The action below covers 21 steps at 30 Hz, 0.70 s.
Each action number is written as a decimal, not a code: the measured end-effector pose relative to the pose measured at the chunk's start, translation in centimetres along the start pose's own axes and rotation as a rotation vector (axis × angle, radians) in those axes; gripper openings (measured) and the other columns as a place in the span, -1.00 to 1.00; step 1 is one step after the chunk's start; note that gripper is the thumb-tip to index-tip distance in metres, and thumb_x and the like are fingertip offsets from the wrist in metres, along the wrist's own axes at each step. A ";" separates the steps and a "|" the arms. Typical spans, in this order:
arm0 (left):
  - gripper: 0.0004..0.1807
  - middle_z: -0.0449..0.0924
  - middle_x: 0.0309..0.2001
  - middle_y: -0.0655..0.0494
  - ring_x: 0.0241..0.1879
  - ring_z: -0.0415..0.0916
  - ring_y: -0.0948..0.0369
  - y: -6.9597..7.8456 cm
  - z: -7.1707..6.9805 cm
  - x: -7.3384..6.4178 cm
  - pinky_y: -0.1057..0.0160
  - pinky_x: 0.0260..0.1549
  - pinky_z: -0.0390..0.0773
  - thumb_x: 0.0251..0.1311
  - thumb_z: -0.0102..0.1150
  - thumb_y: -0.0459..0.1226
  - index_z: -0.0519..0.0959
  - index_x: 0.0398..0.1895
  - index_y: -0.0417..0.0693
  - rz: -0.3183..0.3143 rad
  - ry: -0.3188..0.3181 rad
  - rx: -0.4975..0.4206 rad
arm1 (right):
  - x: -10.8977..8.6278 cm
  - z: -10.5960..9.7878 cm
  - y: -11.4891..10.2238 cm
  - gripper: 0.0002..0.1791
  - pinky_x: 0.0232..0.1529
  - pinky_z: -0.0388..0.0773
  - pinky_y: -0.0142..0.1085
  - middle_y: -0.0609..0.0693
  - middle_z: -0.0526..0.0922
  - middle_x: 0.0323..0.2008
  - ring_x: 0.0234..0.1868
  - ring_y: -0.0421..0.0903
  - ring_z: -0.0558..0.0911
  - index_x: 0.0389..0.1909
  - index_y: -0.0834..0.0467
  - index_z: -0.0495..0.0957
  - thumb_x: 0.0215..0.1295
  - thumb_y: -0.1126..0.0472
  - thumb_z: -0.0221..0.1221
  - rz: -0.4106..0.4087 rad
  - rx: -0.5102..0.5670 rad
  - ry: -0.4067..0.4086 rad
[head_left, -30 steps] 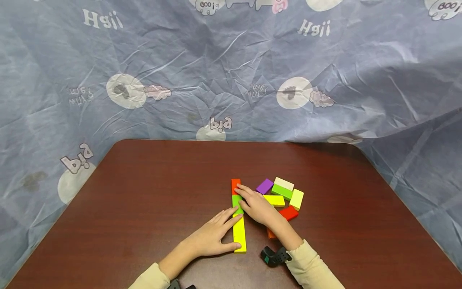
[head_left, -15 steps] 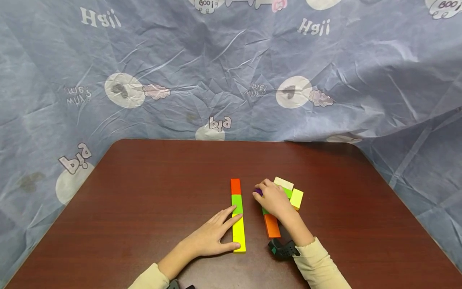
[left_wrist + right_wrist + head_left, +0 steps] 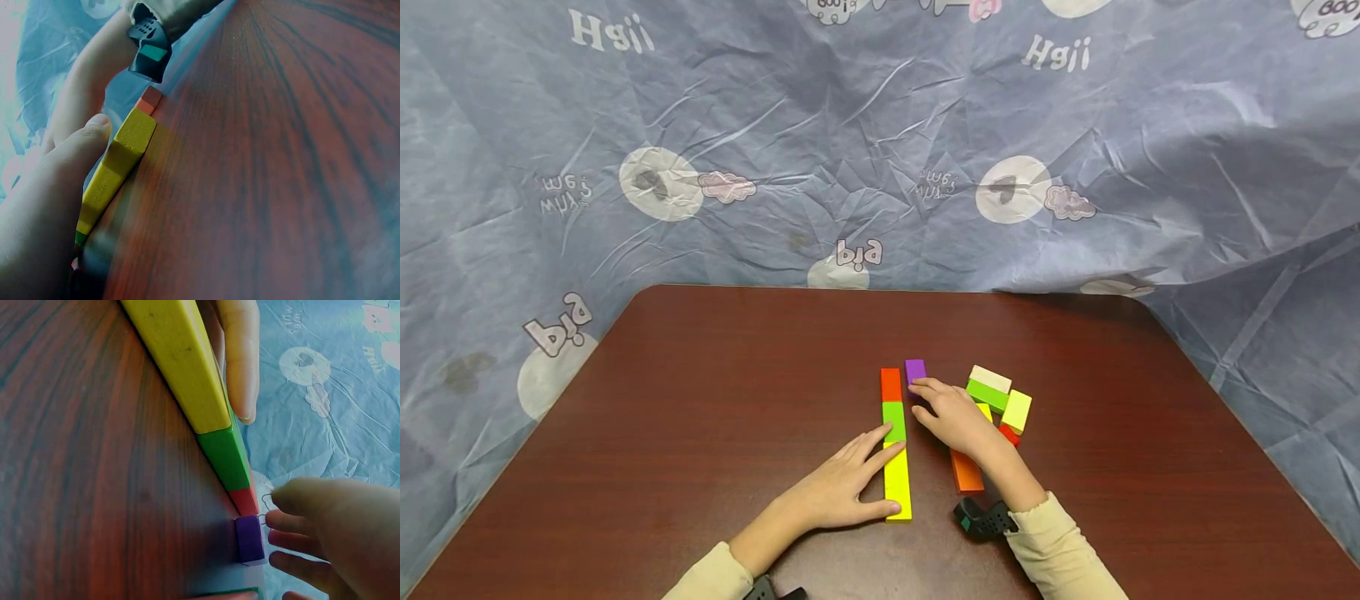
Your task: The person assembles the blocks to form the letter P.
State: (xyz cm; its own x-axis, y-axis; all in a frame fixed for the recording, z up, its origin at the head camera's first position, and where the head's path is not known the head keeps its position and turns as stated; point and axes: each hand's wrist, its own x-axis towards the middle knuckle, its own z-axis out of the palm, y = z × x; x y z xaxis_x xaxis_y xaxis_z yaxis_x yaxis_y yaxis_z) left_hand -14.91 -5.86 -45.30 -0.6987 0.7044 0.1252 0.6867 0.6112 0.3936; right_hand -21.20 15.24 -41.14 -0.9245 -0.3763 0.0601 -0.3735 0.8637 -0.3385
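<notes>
My left hand [image 3: 842, 492] lies spread beside a straight row of blocks. Its fingertips rest by the green block [image 3: 893, 422] and the yellow block [image 3: 897, 483]; its thumb touches the yellow one's near end. A red block [image 3: 891, 385] forms the far end of the row. My right hand [image 3: 955, 423] reaches over the table, its fingertips on the near end of a purple block [image 3: 915, 371], thumb apart from it. In the right wrist view the purple block [image 3: 250, 540] appears by the fingertips, which do not wrap round it.
Right of the right hand lie a cream block [image 3: 991, 379], a green block [image 3: 987, 396], a pale yellow block [image 3: 1017, 412] and a partly hidden red block [image 3: 1010, 435]. An orange block [image 3: 967, 472] lies under the right wrist. A patterned cloth [image 3: 880, 167] hangs behind the table.
The right hand left the row, reached to the loose blocks, then brought the purple block left, beside the red block at the row's far end. The left hand has stayed in place.
</notes>
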 end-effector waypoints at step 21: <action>-0.19 -0.18 0.45 0.09 0.40 -0.03 0.05 0.1 -0.1 -0.1 0.07 0.33 0.10 0.13 -0.17 0.29 -0.01 0.41 0.20 0.005 -0.008 0.002 | 3.2 -0.4 0.5 -0.52 0.23 0.29 -0.01 0.20 0.22 0.29 0.26 0.14 0.32 0.26 0.27 0.26 0.33 0.22 -0.07 0.106 -0.002 -0.064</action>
State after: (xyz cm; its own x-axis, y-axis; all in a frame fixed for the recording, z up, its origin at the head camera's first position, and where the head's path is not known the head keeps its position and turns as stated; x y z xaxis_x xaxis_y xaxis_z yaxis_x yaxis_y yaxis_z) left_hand -14.74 -5.93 -45.17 -0.6935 0.7104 0.1201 0.6908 0.6081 0.3912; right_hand -24.35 14.59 -40.71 -0.9520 -0.3040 -0.0363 -0.2745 0.9001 -0.3382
